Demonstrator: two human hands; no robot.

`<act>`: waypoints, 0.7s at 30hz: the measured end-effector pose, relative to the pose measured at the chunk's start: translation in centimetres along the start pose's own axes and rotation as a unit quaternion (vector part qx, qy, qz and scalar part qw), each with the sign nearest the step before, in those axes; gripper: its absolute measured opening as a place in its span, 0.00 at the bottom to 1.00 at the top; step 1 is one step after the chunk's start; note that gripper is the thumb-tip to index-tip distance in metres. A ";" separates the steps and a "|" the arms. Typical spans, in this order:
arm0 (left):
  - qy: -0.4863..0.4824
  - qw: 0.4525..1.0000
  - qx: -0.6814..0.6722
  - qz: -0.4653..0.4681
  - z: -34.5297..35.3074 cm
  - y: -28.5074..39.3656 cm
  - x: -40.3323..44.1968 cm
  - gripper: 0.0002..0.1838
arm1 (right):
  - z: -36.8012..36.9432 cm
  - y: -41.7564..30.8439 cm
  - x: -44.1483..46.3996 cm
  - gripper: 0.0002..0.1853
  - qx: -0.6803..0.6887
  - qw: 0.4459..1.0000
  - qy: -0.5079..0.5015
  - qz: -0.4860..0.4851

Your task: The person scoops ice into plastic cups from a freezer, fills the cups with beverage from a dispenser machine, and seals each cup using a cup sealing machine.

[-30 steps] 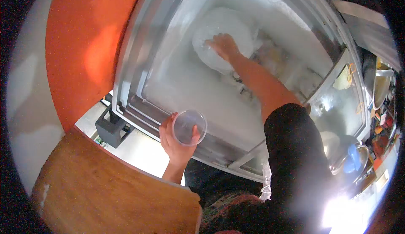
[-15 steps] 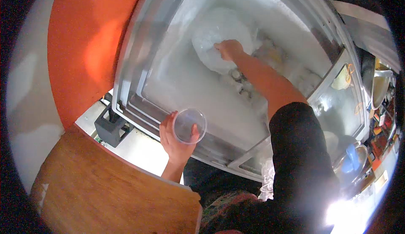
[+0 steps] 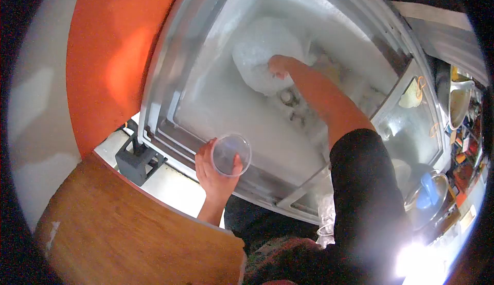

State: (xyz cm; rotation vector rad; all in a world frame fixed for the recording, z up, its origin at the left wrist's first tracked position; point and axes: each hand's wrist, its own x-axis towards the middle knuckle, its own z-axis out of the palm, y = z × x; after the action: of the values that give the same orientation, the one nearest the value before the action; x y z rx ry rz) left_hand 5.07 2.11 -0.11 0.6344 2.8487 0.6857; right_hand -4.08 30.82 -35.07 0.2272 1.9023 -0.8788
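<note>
My left hand (image 3: 218, 174) is closed around a clear plastic cup (image 3: 231, 154), held at the front edge of an open chest freezer (image 3: 180, 169). The cup's round mouth faces up towards me, and nothing shows inside it. Down in the freezer, my right hand (image 3: 280, 66) is closed on a bulky, whitish plastic bag (image 3: 257, 53). Its fingertips are partly hidden against the bag. Close to the bag lie several frosted items (image 3: 290, 100), too hazy to name.
A wooden board (image 3: 144, 223) covers the lower left, beside a dark box-shaped frame (image 3: 136, 156). The freezer's sliding glass lid (image 3: 411, 125) is at the right, with a metal bowl (image 3: 437, 197) and a blue item (image 3: 429, 190) near it. An orange panel (image 3: 113, 53) stands at the left.
My right hand has shifted slightly right and down on the bag, and its fingers are more curled. The left hand still holds the cup. The view has tilted a little.
</note>
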 end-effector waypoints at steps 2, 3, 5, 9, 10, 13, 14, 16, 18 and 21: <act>-0.004 1.000 0.004 -0.006 -0.2 0.3 0.1 0.38 | -1.2 0.6 0.5 0.07 -0.038 0.996 -0.073 -0.045; -0.010 1.000 0.007 -0.015 -0.3 0.4 0.1 0.38 | -1.8 0.7 0.3 0.07 -0.037 0.996 -0.070 -0.045; -0.016 1.000 -0.007 -0.009 -0.3 0.4 0.3 0.38 | -3.1 0.9 -0.3 0.06 0.025 0.996 -0.051 -0.068; -0.078 0.994 -0.049 -0.062 -0.9 1.7 1.5 0.41 | -7.7 -1.3 -4.8 0.07 -0.014 0.997 -0.059 -0.041; -0.077 0.994 -0.051 -0.058 -0.6 1.4 1.7 0.41 | -8.7 -1.8 -6.2 0.06 -0.007 0.999 -0.036 -0.040; -0.044 0.986 -0.150 -0.058 1.2 0.6 3.5 0.45 | -10.9 -1.8 -8.0 0.05 0.028 0.999 -0.009 -0.044; -0.042 0.991 -0.128 -0.014 2.1 0.9 5.1 0.46 | -11.5 -1.8 -8.5 0.05 0.056 0.997 -0.011 -0.050; -0.038 0.993 -0.105 0.034 4.3 0.8 7.9 0.48 | -13.1 -2.8 -10.9 0.05 0.054 0.997 0.006 -0.057; -0.082 0.974 -0.204 -0.052 6.9 -0.2 9.5 0.47 | -14.3 -4.0 -13.3 0.05 0.052 0.996 0.020 -0.064; -0.143 0.970 -0.169 -0.101 7.1 0.3 11.5 0.48 | -15.7 -5.1 -15.7 0.04 0.039 0.994 0.041 -0.093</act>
State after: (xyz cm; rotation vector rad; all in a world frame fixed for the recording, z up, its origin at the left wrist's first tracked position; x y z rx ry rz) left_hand -3.50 10.22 -6.74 0.3514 2.4108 0.9303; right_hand -10.02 40.82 -15.51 0.1364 1.9906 -1.0855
